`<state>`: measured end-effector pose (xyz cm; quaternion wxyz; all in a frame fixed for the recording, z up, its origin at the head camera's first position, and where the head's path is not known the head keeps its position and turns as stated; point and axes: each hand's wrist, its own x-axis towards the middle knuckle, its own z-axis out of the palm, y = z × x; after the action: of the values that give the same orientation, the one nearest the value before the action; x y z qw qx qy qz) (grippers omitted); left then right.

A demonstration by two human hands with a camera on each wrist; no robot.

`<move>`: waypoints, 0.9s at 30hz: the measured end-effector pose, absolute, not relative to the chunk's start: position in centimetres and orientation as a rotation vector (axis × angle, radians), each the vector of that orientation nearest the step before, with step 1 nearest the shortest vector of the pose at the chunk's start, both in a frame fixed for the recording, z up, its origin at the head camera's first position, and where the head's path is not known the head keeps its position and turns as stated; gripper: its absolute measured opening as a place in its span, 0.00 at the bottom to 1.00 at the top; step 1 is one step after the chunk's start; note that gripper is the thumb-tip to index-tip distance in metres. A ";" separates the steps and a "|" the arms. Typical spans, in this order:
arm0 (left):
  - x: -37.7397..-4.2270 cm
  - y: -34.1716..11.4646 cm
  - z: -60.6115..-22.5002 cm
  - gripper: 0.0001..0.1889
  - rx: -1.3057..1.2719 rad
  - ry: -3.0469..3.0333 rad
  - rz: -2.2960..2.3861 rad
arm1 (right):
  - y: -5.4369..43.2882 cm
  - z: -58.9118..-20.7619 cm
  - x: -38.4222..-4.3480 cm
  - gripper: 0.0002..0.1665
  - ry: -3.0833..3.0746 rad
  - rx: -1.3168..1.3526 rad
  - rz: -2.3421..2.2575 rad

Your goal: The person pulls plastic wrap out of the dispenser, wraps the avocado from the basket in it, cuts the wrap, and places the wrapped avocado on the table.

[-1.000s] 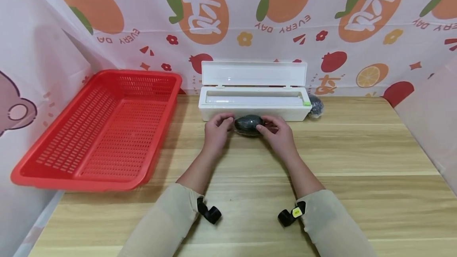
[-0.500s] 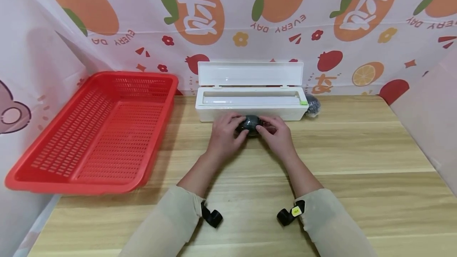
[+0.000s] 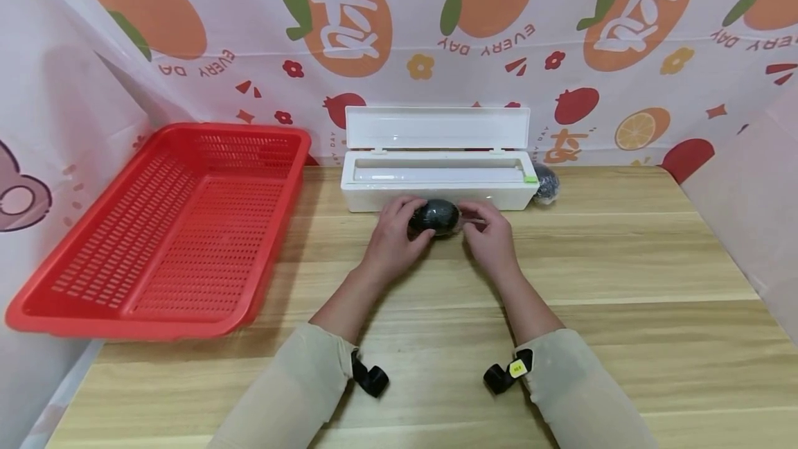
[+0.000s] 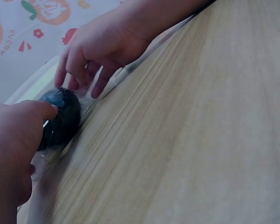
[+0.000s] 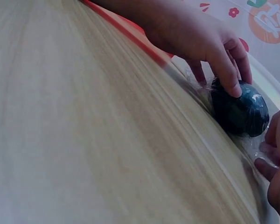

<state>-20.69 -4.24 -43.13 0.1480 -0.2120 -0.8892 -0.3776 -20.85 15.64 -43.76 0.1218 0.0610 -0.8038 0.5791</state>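
Note:
In the head view a dark, glossy avocado (image 3: 438, 216) lies in clear cling film on the table, against the front of a white cling film dispenser (image 3: 405, 198). My left hand (image 3: 393, 238) grips its left end, thumb on the near side and fingers over the far side. Loose, crumpled cling film (image 5: 257, 145) sticks out from the avocado's right end. There my right hand (image 3: 489, 235) pinches the film between thumb and fingers, a little apart from the fruit. More loose film (image 5: 192, 77) shows under the left hand in the right wrist view.
The dispenser's lid (image 3: 436, 127) stands raised, with a white roll (image 3: 436, 175) inside. Another dark, film-wrapped round thing (image 3: 546, 184) sits at its right end. A large red plastic basket (image 3: 271, 255) stands on the left. Behind hangs a fruit-print cloth (image 3: 486, 75).
My left hand has moved right and taken hold of the avocado's left end. The right hand has slid off the fruit to the film at its right. The fruit has turned.

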 end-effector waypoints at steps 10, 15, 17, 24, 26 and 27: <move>-20.8 -4.1 -43.0 0.23 -0.581 -2.565 -1.267 | 15.5 -43.5 -20.8 0.24 -2.491 0.115 1.702; -20.8 -4.2 -43.0 0.23 -0.566 -2.561 -1.321 | 15.5 -43.3 -20.8 0.25 -2.534 0.098 1.697; -20.8 -4.2 -43.0 0.22 -0.564 -2.562 -1.322 | 15.5 -43.3 -20.8 0.24 -2.540 0.096 1.682; -20.8 -4.2 -43.1 0.21 -0.584 -2.558 -1.300 | 15.5 -43.4 -20.7 0.22 -2.537 0.086 1.637; -20.7 -4.2 -43.1 0.21 -0.591 -2.560 -1.262 | 15.5 -43.4 -20.7 0.21 -2.523 0.091 1.630; -20.7 -4.3 -43.1 0.21 -0.592 -2.562 -1.236 | 15.6 -43.5 -20.6 0.21 -2.511 0.087 1.630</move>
<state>-20.70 -4.25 -43.12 0.1176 -0.2022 -0.8757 -0.4225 -20.64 15.60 -43.48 0.0732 0.0290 -0.8362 0.5428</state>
